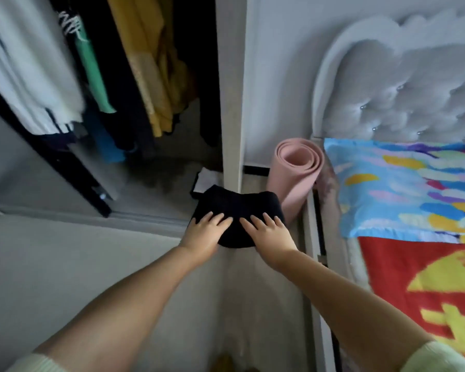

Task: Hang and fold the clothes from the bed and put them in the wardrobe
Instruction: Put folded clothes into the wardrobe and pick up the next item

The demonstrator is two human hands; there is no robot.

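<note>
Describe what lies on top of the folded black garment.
Both hands rest on the folded black garment: left hand and right hand, fingers spread on top. Thumbs and whatever is underneath stay hidden.

A: Can any writing be read here?

B: No full word can be made out. A large yellow character is woven into the red blanket (424, 296) on the bed, but it is cut off by the frame edge.

A: And in the wardrobe?

B: A white scrawled print is seen on a dark hanging garment (69, 25); it is too blurred to be read.
</note>
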